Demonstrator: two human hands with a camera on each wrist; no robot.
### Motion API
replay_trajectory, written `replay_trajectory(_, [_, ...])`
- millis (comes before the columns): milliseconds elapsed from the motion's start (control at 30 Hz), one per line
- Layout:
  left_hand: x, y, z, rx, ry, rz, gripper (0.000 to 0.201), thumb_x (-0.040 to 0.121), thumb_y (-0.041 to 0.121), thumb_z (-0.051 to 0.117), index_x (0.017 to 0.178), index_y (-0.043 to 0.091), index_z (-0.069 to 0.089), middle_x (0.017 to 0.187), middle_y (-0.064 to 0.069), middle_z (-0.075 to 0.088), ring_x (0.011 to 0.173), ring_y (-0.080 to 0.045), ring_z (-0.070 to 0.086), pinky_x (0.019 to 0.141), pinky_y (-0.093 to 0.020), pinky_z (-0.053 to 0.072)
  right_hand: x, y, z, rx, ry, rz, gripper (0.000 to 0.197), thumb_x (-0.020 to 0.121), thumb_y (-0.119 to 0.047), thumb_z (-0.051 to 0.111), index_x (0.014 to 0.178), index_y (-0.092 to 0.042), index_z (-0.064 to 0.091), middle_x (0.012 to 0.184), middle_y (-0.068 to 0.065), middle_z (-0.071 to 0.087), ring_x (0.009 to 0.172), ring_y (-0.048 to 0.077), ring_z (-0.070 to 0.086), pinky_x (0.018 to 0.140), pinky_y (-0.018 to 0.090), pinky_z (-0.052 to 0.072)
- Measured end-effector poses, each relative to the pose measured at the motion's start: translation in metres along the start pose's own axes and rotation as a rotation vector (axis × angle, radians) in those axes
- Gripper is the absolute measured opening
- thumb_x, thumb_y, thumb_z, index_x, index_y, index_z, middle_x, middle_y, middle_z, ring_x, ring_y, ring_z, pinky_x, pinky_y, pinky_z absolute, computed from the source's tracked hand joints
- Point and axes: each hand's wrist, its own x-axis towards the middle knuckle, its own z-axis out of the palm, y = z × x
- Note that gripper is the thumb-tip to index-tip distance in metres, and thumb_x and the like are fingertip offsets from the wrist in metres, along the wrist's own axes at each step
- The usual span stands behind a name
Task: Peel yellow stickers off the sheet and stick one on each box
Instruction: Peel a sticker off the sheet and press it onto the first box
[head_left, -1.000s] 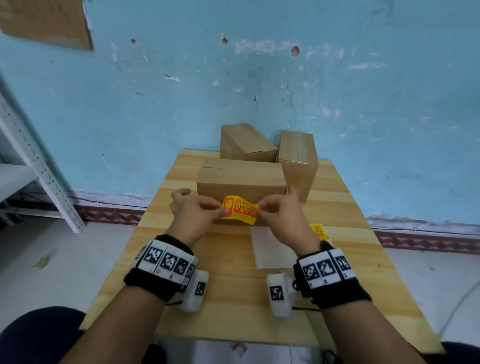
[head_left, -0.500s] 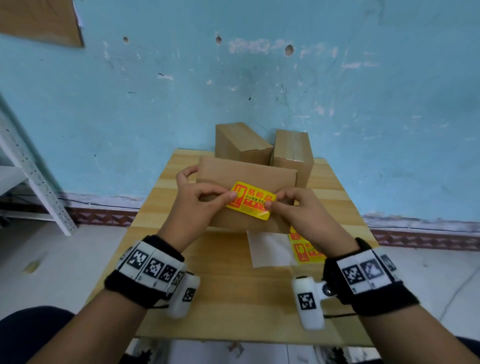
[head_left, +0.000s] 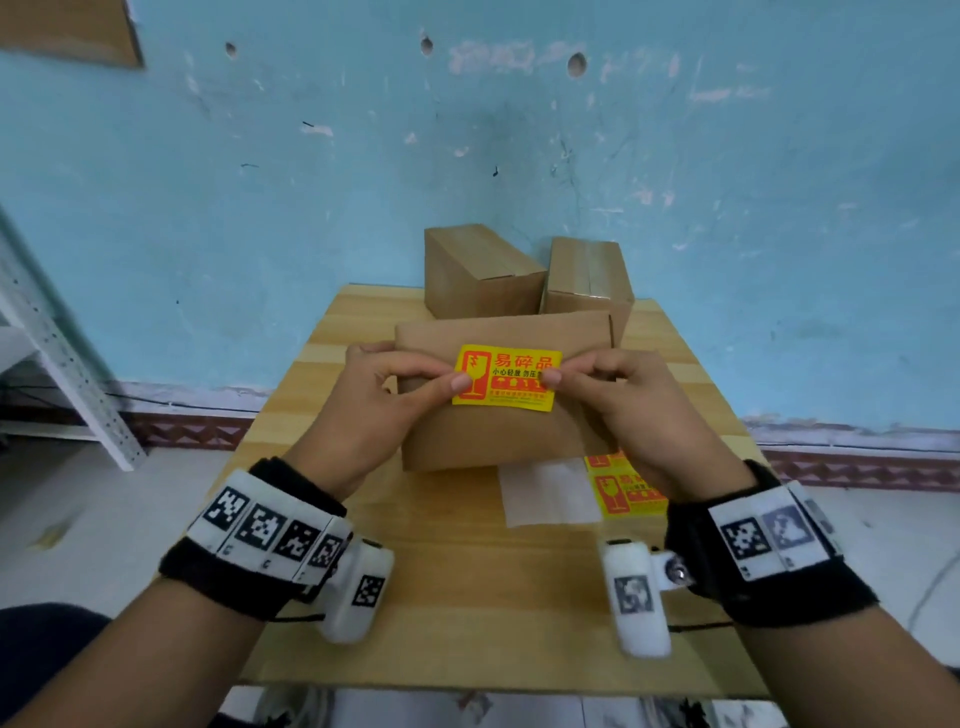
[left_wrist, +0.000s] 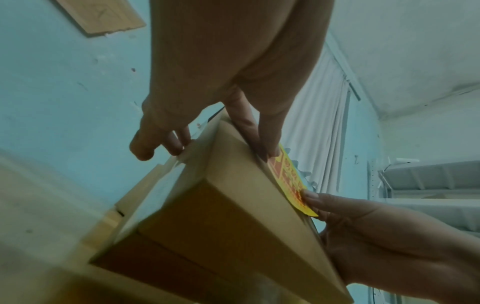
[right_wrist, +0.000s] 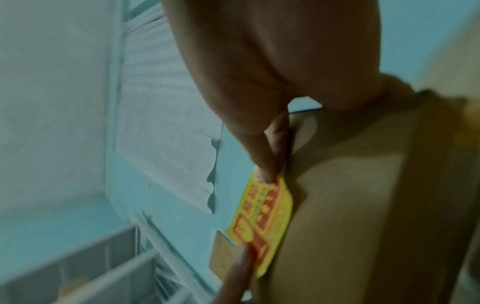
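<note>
A yellow sticker (head_left: 506, 379) with red print is stretched flat over the face of the nearest cardboard box (head_left: 498, 436), which is tipped up toward me. My left hand (head_left: 410, 384) pinches the sticker's left edge between thumb and forefinger, and its other fingers curl at the box's far left edge. My right hand (head_left: 597, 384) pinches the right edge. In the left wrist view the sticker (left_wrist: 288, 181) lies along the box (left_wrist: 233, 216), its far end sticking out. The right wrist view shows the sticker (right_wrist: 265, 218) close against the box (right_wrist: 376, 205).
Two more plain cardboard boxes (head_left: 478, 270) (head_left: 587, 275) stand at the back of the wooden table (head_left: 467, 597) by the blue wall. The sticker sheet (head_left: 628, 491) with its bare white backing (head_left: 545, 493) lies near my right wrist. A white shelf frame (head_left: 62, 364) stands left.
Both hands carried the sticker forward from above the table to the near box's face. The box has tipped up toward me, and the sticker has gone from curled to flat.
</note>
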Motion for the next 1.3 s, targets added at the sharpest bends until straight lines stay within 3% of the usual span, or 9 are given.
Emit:
replay_trajectory(167, [-0.001,0.0,-0.003,-0.033,0.059,-0.008,0.025,0.068,0.049,0.077,0.087,0.033,0.081,0.126,-0.006,0.062,0.128,-0.02,0.046,0.105,-0.029,0.042,-0.006,0.008,0.013,0.136,0.042,0.039,0.02,0.086,-0.016,0.075,0.087,0.004,0.076,0.099,0.022,0.075,0.086,0.02,0.069,0.083,0.039,0.055])
replay_trajectory(333, [-0.001,0.001,-0.006,-0.233,-0.087,-0.071,0.028,0.073,0.031,0.075,0.091,0.01,0.082,0.127,0.0,0.064,0.121,-0.012,0.059,0.095,-0.017,0.05,-0.004,0.015,0.017,-0.065,0.125,-0.097,0.018,0.082,-0.033,0.079,0.08,-0.015,0.077,0.095,0.007,0.073,0.115,0.021,0.053,0.096,0.036,0.046])
replay_trajectory(467, [0.009,-0.005,-0.012,-0.378,-0.146,-0.138,0.033,0.071,0.023,0.083,0.094,-0.001,0.079,0.132,-0.004,0.066,0.127,-0.017,0.058,0.107,-0.035,0.047,-0.001,0.01,0.012,-0.26,0.133,-0.174,0.009,0.08,-0.031,0.08,0.075,-0.025,0.075,0.11,-0.011,0.064,0.143,0.014,0.019,0.112,0.017,0.022])
replay_trajectory(567, [0.009,-0.009,-0.008,-0.415,-0.126,-0.145,0.037,0.07,0.02,0.081,0.097,-0.006,0.077,0.124,-0.008,0.07,0.123,-0.021,0.062,0.11,-0.041,0.045,0.001,0.008,0.008,-0.252,0.091,-0.169,0.01,0.081,-0.028,0.08,0.078,-0.019,0.077,0.098,-0.022,0.058,0.137,0.019,0.033,0.115,0.037,0.032])
replay_trajectory(700, [0.004,-0.011,-0.007,-0.459,-0.157,-0.186,0.036,0.077,0.021,0.073,0.101,-0.006,0.076,0.124,-0.004,0.071,0.12,-0.017,0.064,0.103,-0.032,0.051,0.006,0.016,0.006,-0.209,0.004,-0.082,0.036,0.072,-0.06,0.077,0.087,-0.027,0.08,0.121,0.006,0.066,0.14,0.031,0.04,0.11,0.055,0.041])
replay_trajectory(800, [0.005,-0.008,-0.009,-0.488,-0.144,-0.192,0.032,0.08,0.02,0.07,0.094,-0.008,0.076,0.121,-0.002,0.072,0.117,-0.012,0.065,0.093,-0.025,0.055,0.009,0.021,0.008,-0.169,0.024,-0.094,0.036,0.073,-0.06,0.075,0.087,-0.028,0.081,0.124,0.003,0.066,0.142,0.035,0.039,0.11,0.057,0.041])
replay_trajectory(933, [0.004,-0.006,-0.009,-0.437,-0.063,-0.182,0.021,0.077,0.019,0.073,0.072,-0.001,0.076,0.1,0.006,0.074,0.099,-0.009,0.067,0.075,-0.022,0.057,0.008,0.022,0.008,-0.14,0.024,-0.12,0.027,0.077,-0.049,0.075,0.081,-0.022,0.08,0.091,-0.024,0.072,0.139,0.036,0.04,0.111,0.06,0.036])
replay_trajectory(1100, [0.002,0.003,-0.011,-0.384,-0.022,-0.196,0.028,0.062,0.03,0.082,0.086,0.016,0.081,0.099,-0.001,0.076,0.098,-0.014,0.069,0.076,-0.027,0.055,0.005,0.019,0.013,-0.165,0.085,-0.096,0.033,0.069,-0.051,0.075,0.077,-0.02,0.08,0.123,0.007,0.063,0.136,0.021,0.042,0.111,0.048,0.04])
replay_trajectory(1300, [-0.002,0.011,-0.006,-0.251,-0.088,-0.101,0.044,0.048,0.032,0.087,0.088,0.014,0.078,0.095,0.002,0.075,0.087,-0.005,0.068,0.07,-0.015,0.052,0.004,0.019,0.025,-0.228,0.207,-0.072,0.032,0.059,-0.047,0.091,0.063,-0.023,0.07,0.12,0.002,0.054,0.132,0.026,0.048,0.102,0.051,0.049])
